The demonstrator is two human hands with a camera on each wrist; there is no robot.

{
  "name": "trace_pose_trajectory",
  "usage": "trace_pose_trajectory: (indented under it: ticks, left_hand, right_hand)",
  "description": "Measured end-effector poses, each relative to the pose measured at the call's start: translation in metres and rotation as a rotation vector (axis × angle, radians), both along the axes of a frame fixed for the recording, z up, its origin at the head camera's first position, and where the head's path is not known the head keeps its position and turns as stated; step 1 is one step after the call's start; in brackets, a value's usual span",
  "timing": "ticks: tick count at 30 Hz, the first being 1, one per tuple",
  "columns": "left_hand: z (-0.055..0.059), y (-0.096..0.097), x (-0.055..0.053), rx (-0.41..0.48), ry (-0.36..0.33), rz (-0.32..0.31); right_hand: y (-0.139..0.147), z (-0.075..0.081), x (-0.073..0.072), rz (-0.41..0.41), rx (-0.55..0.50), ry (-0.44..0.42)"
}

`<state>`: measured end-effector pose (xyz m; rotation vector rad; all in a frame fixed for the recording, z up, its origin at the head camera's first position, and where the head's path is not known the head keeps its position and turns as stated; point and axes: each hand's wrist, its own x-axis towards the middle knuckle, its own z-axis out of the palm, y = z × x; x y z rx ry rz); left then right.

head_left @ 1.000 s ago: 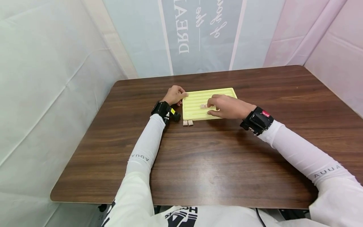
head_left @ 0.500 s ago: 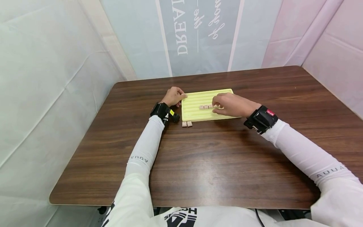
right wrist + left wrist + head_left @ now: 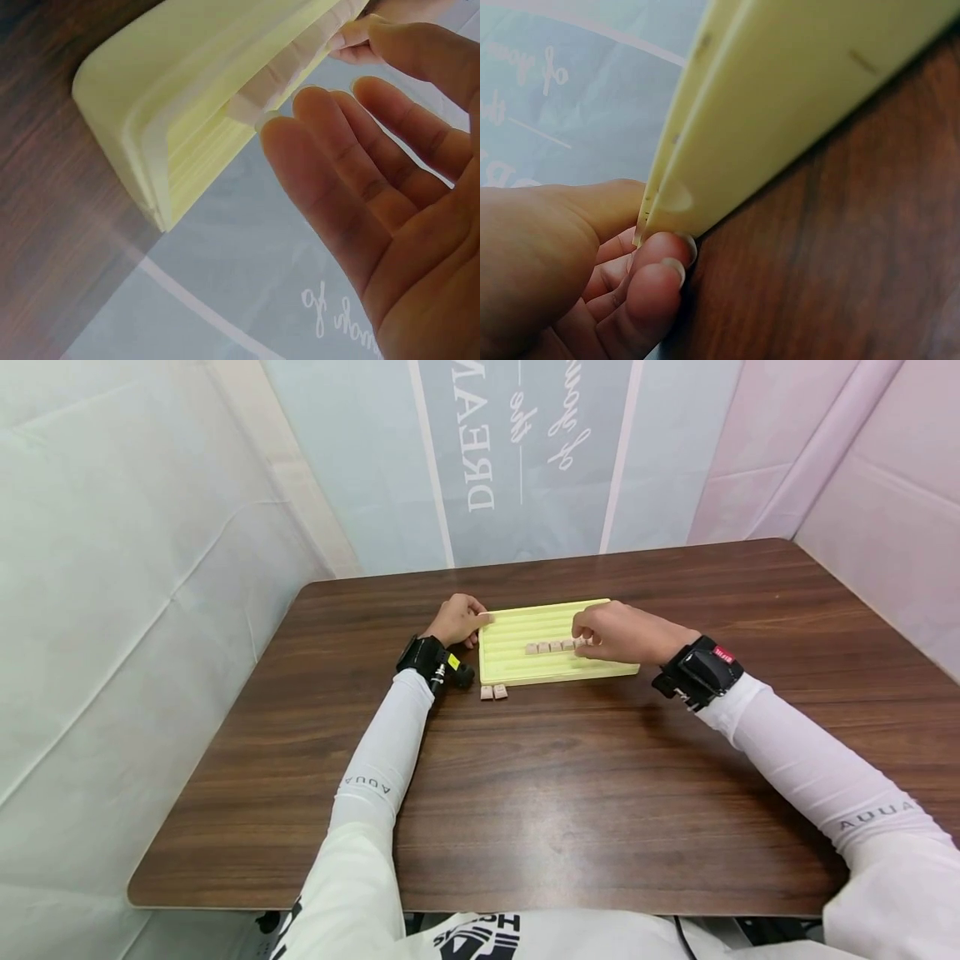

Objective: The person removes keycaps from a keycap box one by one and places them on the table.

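A pale yellow ridged tray (image 3: 517, 667) lies on the table. My left hand (image 3: 454, 620) grips its left edge, the thumb on the upper rim; in the left wrist view, curled fingertips (image 3: 660, 277) meet the tray's side wall. A row of small beige keycaps (image 3: 543, 647) sits in one groove. Over the row's right end is my right hand (image 3: 626, 633), its fingers loosely bent. In the right wrist view, a fingertip (image 3: 281, 142) touches or nearly touches the end keycap (image 3: 253, 97), and the thumb stands apart.
Two loose keycaps (image 3: 493, 692) lie on the brown table (image 3: 525, 793) just in front of the tray's near left corner. A printed curtain (image 3: 540, 460) hangs behind the table, with white sheeting (image 3: 150, 568) along the left side.
My right hand has moved right along the groove, uncovering more of the keycap row. My left hand keeps its grip on the tray's left edge.
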<state>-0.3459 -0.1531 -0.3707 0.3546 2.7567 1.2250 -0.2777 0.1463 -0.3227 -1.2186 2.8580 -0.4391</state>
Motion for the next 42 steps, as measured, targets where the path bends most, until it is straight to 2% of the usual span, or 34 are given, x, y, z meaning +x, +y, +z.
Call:
trace_pose_trajectory:
  ticks: [15, 22, 30, 42]
  left_hand:
    - [0.0, 0.0, 0.0, 0.007, 0.004, -0.001]
    - [0.002, 0.0, 0.002, 0.009, 0.009, 0.0]
    - [0.002, 0.0, 0.002, 0.011, 0.005, 0.001]
    - [0.002, 0.0, 0.003, 0.012, 0.008, -0.005]
  right_hand:
    - [0.018, 0.007, -0.011, -0.067, 0.017, -0.013]
    - [0.02, 0.002, -0.017, -0.072, 0.025, -0.04]
    - [0.019, -0.004, -0.018, -0.065, 0.009, -0.057]
    - [0.018, -0.013, -0.023, -0.06, 0.02, -0.042]
